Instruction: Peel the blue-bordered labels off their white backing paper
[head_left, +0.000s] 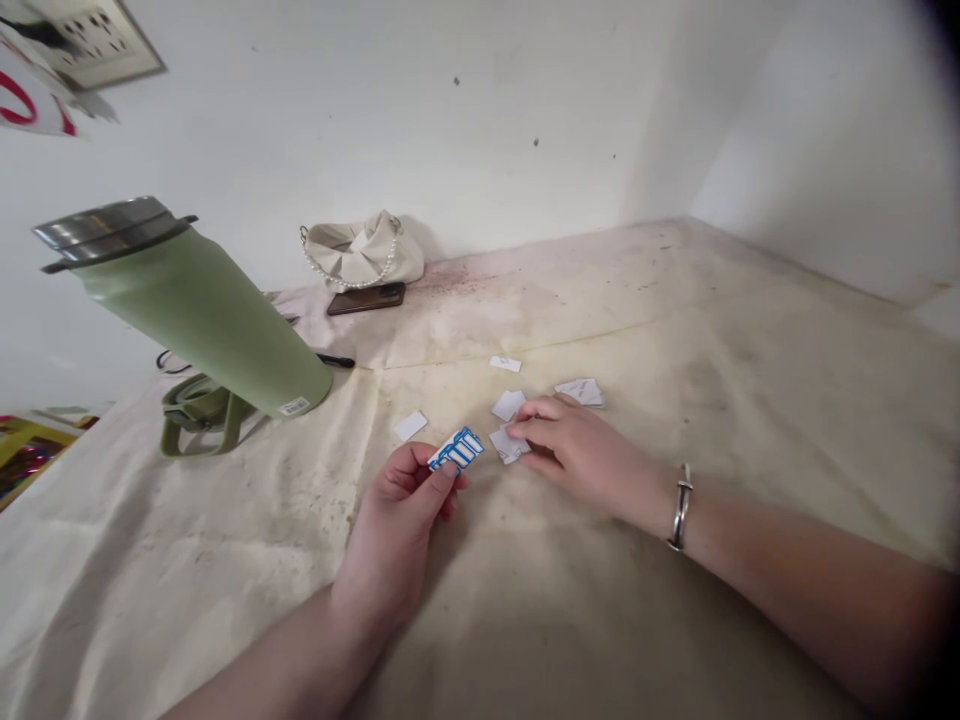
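My left hand is closed, thumb on top, around a small stack of blue-and-white printed paper pieces; the fingers hide its lower part. To the right, my right hand pinches a white paper piece by its right edge, low over the cloth. Just behind that lies another white paper piece. A small pile of white pieces sits beyond the right hand's knuckles. Farther back rests a single white strip, and a white rectangle lies behind the left hand.
A tall green tumbler with a steel lid stands at left, beside a green strap-like holder and a black pen. Against the wall are a cream handbag and a phone. Wrinkled cloth covers the table.
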